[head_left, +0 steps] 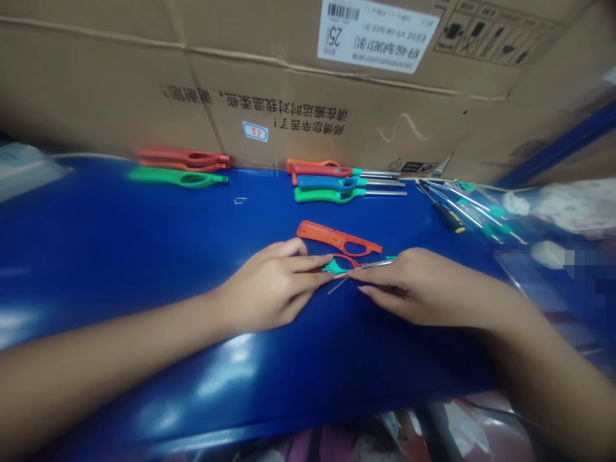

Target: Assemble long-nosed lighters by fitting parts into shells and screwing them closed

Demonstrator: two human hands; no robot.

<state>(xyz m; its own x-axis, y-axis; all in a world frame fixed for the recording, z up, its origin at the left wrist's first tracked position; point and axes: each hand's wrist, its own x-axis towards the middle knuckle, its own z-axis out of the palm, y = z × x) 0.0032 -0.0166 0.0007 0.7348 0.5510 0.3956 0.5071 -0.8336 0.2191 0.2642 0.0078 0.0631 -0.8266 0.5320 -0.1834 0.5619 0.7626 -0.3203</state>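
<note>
My left hand (276,285) rests on the blue table, its fingers closed over a red lighter handle half (345,257) that they mostly cover. A teal trigger piece (334,267) shows at those fingertips. My right hand (421,285) has thumb and forefinger closed at a silver metal tube (378,264) lying along the handle; its hold is partly hidden. Below the handle a thin grey wire or strip (337,287) sticks out. Just beyond both hands lies a loose orange handle shell (339,238), its hollow side up.
Several lighters with metal tubes (349,183) lie against a large cardboard box (269,83). Red and green handle shells (178,176) are to their left. A black-and-yellow screwdriver (448,217) and several metal tubes with teal ends (474,212) are at right. Small wire bits (240,200) lie mid-table.
</note>
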